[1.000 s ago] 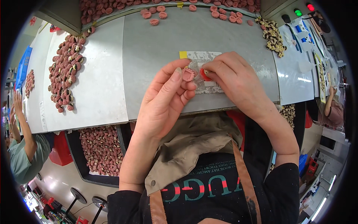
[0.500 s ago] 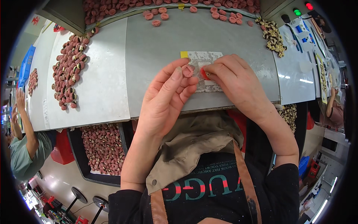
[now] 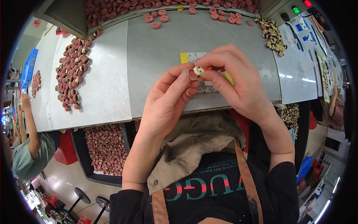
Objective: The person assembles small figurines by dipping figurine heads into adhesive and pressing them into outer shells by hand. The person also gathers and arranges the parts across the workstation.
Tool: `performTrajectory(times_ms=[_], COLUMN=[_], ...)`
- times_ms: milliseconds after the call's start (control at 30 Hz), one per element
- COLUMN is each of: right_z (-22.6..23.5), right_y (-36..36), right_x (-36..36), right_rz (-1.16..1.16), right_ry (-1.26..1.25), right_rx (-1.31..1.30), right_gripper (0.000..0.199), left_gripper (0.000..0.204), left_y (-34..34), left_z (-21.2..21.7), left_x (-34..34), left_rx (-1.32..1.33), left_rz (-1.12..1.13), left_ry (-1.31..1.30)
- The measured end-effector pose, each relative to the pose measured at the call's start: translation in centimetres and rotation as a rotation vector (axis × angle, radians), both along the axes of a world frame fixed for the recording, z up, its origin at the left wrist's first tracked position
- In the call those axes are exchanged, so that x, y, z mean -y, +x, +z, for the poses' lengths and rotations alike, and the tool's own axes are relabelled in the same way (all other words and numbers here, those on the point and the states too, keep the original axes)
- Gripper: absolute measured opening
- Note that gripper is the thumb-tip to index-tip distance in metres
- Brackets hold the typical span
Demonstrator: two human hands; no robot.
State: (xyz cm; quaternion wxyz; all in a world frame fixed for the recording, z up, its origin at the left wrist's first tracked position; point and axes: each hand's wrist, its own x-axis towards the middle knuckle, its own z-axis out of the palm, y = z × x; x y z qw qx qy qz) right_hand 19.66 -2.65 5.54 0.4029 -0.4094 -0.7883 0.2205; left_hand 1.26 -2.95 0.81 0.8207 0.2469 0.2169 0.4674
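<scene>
Between the thumb and fingers of my left hand is a small pink piece with a scalloped rim. My right hand curls over from the right, its thumb and forefinger pinching a small cream-and-dark piece right against the pink one. Whether the cream piece sits inside the pink rim, I cannot tell. A bit of something red shows behind the right fingers. Under both hands lies a pale, worn plate with yellow strips, partly covered by them.
Assembled pink-and-cream pieces are heaped on the left; loose pink pieces lie at the back. Cream-and-dark pieces pile up back right. A black bin of finished pieces stands below the table edge. A co-worker's arm is far left.
My right hand has moved left to the pink piece, and a cream-and-dark piece now shows in its fingertips. My left hand has shifted slightly right. The co-worker's hands at left have lowered.
</scene>
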Motion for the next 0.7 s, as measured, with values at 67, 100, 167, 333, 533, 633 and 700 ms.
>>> performTrajectory(times_ms=[67, 100, 167, 333, 533, 633, 700], right_z=[-0.4, -0.6, -0.8, -1.6, -0.8, -0.8, -1.4], right_y=[0.0, 0.0, 0.0, -0.3, 0.3, 0.1, 0.1], right_x=[-0.2, -0.2, -0.1, 0.6, 0.2, 0.0, -0.3], right_rz=[0.012, 0.025, 0.011, 0.007, -0.018, -0.027, 0.04], right_ry=[0.09, 0.18, 0.152, -0.186, 0.186, 0.185, 0.177], right_rx=[0.06, 0.123, 0.096, -0.197, 0.099, 0.114, 0.113], right_gripper=[0.017, 0.017, 0.018, 0.022, 0.031, 0.036, 0.038], left_gripper=[0.028, 0.028, 0.027, 0.026, 0.03, 0.038, 0.043], left_y=[0.3, 0.4, 0.7, 2.4, 1.4, 1.8, 2.1], left_z=[-0.1, -0.1, 0.0, 0.6, 1.1, 1.9, 2.0], left_x=[0.0, 0.0, -0.1, 1.4, 0.4, 0.6, 1.0], left_rx=[0.0, 0.002, -0.019, -0.325, -0.3, -0.293, -0.303], left_rz=[0.018, 0.016, 0.048, 0.303, 0.14, 0.131, 0.153], left_ry=[-0.004, -0.004, 0.038, 0.236, 0.162, 0.141, 0.128])
